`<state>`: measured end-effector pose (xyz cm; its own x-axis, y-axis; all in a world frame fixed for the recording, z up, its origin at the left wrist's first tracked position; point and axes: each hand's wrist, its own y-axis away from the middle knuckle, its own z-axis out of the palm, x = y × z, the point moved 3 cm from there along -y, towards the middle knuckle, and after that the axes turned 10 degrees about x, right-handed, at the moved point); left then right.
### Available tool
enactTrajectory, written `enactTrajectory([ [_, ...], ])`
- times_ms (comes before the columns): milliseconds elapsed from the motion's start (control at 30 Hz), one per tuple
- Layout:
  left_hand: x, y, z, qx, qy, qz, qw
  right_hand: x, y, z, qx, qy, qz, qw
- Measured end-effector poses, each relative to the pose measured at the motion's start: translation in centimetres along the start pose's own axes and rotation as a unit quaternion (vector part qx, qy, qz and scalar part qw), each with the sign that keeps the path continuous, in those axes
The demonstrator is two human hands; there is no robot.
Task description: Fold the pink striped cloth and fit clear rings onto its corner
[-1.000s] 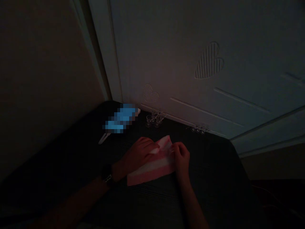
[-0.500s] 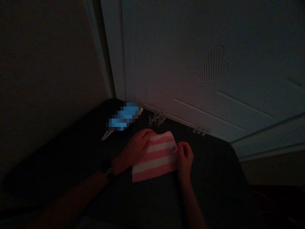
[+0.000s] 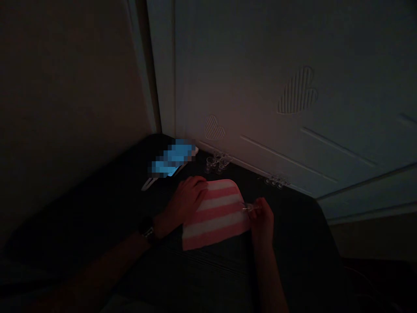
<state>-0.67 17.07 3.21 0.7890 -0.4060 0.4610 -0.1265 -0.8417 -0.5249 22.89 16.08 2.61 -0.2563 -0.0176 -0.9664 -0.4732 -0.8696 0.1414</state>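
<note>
A pink-and-white striped cloth (image 3: 216, 213) lies spread on the dark tabletop (image 3: 208, 278). Flat on its left side, fingers stretched out, rests my left hand (image 3: 185, 198), with a dark watch (image 3: 147, 230) on the wrist. At the cloth's right edge my right hand (image 3: 263, 217) is closed in a pinch on a small clear piece (image 3: 248, 208) that looks like glass or plastic. The dark hides its exact kind. Part of it shows beyond the fingertips, over the cloth's edge.
Several small clear cup-like pieces (image 3: 217, 162) stand behind the cloth. More clear pieces (image 3: 276, 181) lie further right by the white panel (image 3: 241, 87) with raised hearts. A propped phone-like lit screen (image 3: 174, 158) stands at the back left. The room is dim.
My right hand has moved slightly right with the clear piece, which now shows sideways in the fingers. The cloth's right side looks flatter. My left hand stays on the cloth.
</note>
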Motion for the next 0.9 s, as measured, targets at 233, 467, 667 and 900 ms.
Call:
enactTrajectory([
  [233,0.0,0.0,0.0,-0.006,0.009,0.017,1.0,-0.2,0.2,0.3,-0.029,0.032,-0.012,0.999],
  [467,0.7,-0.3,-0.9,-0.037,-0.007,-0.017,0.999,-1.3,1.6,0.9,-0.013,0.304,-0.2,0.931],
  [667,0.4,-0.3,-0.9,-0.075,0.0,-0.094,0.993,-1.7,2.6,1.5,-0.031,0.373,-0.263,0.889],
  [900,0.5,-0.1,-0.6,-0.088,0.056,-0.079,0.991,-1.9,2.4,1.5,-0.023,0.361,-0.28,0.889],
])
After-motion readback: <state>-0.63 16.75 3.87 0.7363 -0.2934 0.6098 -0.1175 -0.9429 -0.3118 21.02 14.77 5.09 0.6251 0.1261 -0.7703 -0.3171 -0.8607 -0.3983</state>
